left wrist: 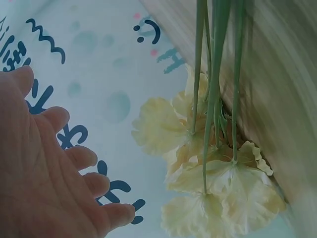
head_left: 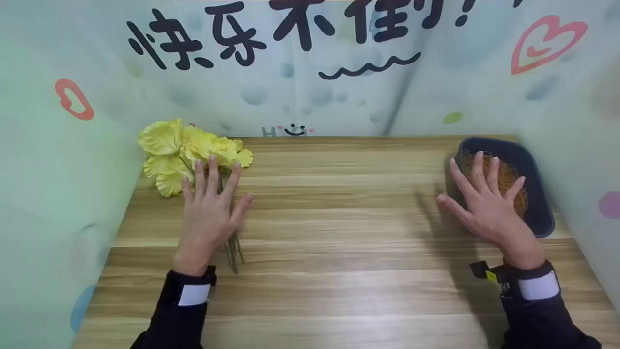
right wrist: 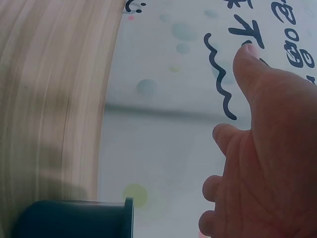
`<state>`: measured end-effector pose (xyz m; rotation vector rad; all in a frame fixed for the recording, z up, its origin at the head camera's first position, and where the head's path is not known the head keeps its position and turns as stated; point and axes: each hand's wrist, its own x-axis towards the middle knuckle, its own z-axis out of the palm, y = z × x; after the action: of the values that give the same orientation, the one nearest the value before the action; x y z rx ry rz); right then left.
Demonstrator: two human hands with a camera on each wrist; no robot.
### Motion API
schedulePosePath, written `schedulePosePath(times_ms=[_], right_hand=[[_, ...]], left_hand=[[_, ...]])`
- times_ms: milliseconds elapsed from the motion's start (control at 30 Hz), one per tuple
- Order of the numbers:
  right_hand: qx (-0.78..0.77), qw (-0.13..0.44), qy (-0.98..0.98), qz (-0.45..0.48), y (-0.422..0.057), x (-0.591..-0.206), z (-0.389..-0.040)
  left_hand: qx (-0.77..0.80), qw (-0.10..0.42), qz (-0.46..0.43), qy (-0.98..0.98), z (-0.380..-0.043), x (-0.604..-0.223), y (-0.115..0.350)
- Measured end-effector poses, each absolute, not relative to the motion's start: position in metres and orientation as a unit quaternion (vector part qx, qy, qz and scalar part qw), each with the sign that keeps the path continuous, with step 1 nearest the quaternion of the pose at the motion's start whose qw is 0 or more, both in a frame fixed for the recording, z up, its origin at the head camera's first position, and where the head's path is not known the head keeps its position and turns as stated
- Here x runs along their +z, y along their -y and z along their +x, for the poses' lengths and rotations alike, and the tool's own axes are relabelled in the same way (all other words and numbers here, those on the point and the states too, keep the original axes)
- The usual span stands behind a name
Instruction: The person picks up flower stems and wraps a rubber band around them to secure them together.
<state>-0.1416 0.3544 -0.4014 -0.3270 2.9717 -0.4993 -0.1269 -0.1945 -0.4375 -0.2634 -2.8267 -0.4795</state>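
Yellow artificial flowers [head_left: 162, 138] with long green stems [left wrist: 213, 94] lie at the back left of the table. Over the stems, my left hand [head_left: 206, 220] is held with its fingers spread; the left wrist view shows the palm with nothing in it, apart from the blooms. At the right stands a dark blue bin [head_left: 540, 198] holding a heap of thin tan rubber bands [head_left: 508, 177]. My right hand [head_left: 489, 213] hovers above this bin, fingers spread, holding nothing, and covers part of the bands. In the right wrist view the bin's side [right wrist: 74, 218] shows below the hand.
The wood-grain table [head_left: 339, 218] stretches between the flowers and the bin. Printed panels with black lettering and red hearts close off the back [head_left: 339, 106], left and right sides. The bin sits close to the right panel [head_left: 581, 160].
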Motion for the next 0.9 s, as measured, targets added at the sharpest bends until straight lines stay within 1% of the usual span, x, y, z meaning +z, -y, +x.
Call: schedulePosePath(times_ms=[300,500,600,700,900], right_hand=[[-0.163,0.063,-0.979,-0.102,-0.354,-0.407,-0.136],[-0.163,0.056,-0.979,-0.104,-0.356,-0.406,-0.137],[-0.17,0.056,-0.978,-0.107,-0.355,-0.405,-0.138],[-0.176,0.053,-0.977,-0.112,-0.354,-0.405,-0.14],[-0.166,0.033,-0.977,-0.13,-0.354,-0.402,-0.143]], left_hand=[[-0.168,0.124,-0.091,0.974,-0.125,-0.441,0.196],[-0.168,0.104,-0.08,0.977,-0.126,-0.438,0.199],[-0.195,0.077,-0.065,0.976,-0.127,-0.433,0.205],[-0.248,0.034,-0.04,0.967,-0.128,-0.427,0.212],[-0.359,-0.043,0.037,0.932,-0.132,-0.42,0.238]])
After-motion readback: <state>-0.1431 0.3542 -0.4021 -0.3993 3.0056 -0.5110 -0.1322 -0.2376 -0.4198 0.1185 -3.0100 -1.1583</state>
